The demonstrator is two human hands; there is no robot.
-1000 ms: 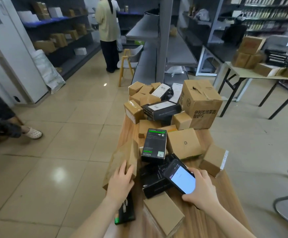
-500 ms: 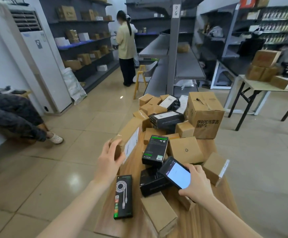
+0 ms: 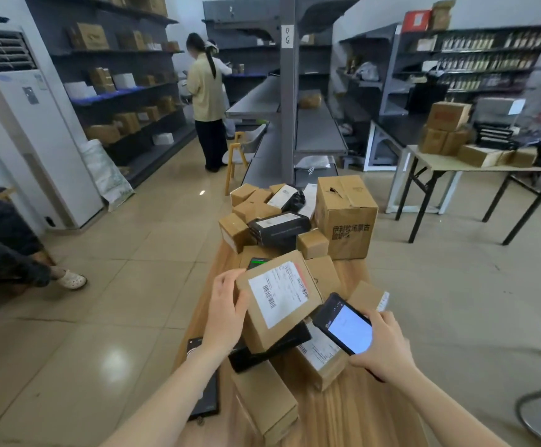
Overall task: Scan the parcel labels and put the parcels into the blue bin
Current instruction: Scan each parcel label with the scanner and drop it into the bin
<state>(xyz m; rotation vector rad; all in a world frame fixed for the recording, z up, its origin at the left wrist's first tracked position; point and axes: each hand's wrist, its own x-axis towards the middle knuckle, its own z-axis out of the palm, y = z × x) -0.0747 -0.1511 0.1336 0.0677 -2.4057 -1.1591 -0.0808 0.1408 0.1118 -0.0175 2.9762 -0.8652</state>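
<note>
Since half a second ago, the brown cardboard parcel with the white label (image 3: 279, 300) has swung from the left side of the pile to the middle of the frame, and its label now faces up toward the camera.

From the head camera, the left hand (image 3: 227, 312) holds this parcel by its left edge, lifted over the pile and tilted. The fingers (image 3: 230, 275) are clamped on the parcel's top left corner. The right hand (image 3: 383, 345) sits at the lower right of the frame and holds a black phone with a bright white screen (image 3: 343, 324). Its fingers are wrapped tight around the phone. The phone is just beside the parcel's lower right corner, and its screen faces up.

Under the held parcel lies a flat black box (image 3: 270, 345). Another brown box with a white label (image 3: 320, 358) lies below the phone. Both rest on the long wooden surface (image 3: 353, 411) in the lower middle of the frame. More brown boxes are heaped farther up the surface, with a big brown carton with black writing (image 3: 346, 216) at the far end. A person in a pale yellow top (image 3: 204, 91) stands by the dark shelves at the upper middle.
</note>
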